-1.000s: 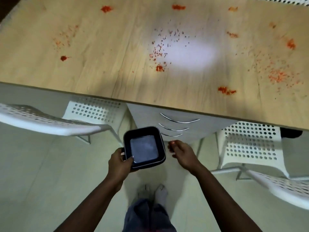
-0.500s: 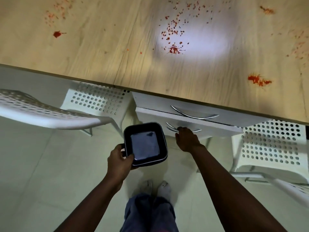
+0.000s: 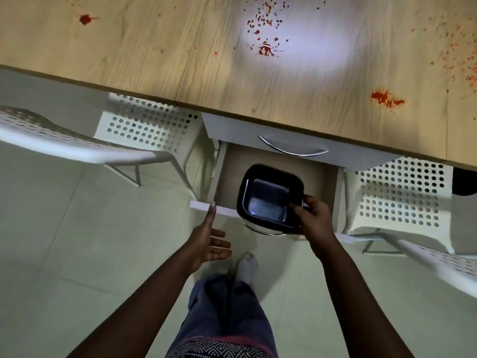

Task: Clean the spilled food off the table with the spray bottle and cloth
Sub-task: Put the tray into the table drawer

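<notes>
Our right hand point(image 3: 313, 219) is gripping the black square plastic container point(image 3: 271, 196) over the pulled-out white drawer point(image 3: 227, 177). Our left hand point(image 3: 206, 240), fingers straight and spread, is touching the drawer front at eight o'clock. Red spilled food point(image 3: 265, 49) is dotting the light wooden table point(image 3: 144, 47) at twelve o'clock.

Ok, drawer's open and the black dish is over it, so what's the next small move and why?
Probably lower the black dish into the open drawer and let go. The right hand holds it just above the drawer's bare bottom, while the left hand steadies the drawer front, and the red spills still wait on the table.
</notes>
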